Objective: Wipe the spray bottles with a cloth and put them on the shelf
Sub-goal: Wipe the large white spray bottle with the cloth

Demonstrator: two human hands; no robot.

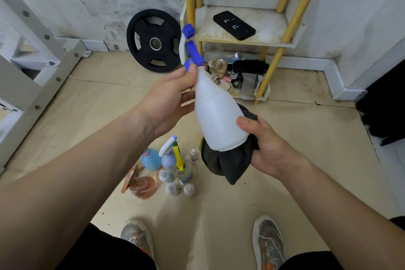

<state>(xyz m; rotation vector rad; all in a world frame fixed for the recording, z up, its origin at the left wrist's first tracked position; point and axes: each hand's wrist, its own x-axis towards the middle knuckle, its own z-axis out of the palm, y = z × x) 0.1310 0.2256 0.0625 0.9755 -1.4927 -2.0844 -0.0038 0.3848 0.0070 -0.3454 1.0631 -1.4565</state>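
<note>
I hold a white spray bottle (215,114) with a blue trigger head (191,47) in mid-air, tilted with its head up and to the left. My left hand (168,101) pinches its neck just under the blue head. My right hand (269,149) presses a dark grey cloth (228,163) against the bottle's base and lower side. The yellow-legged shelf (271,38) stands behind, beyond the bottle. On the floor below wait a blue bottle (151,159), a white-headed sprayer (168,153), a yellow-triggered one (183,167), a pink one (142,186) and several small bottles (175,186).
A black phone (234,25) lies on the shelf board. Under the shelf sits a pile of gloves and straps (238,72). A black weight plate (154,40) leans on the wall at left, and a white metal rack (32,68) stands further left. My shoes (268,241) are at the bottom.
</note>
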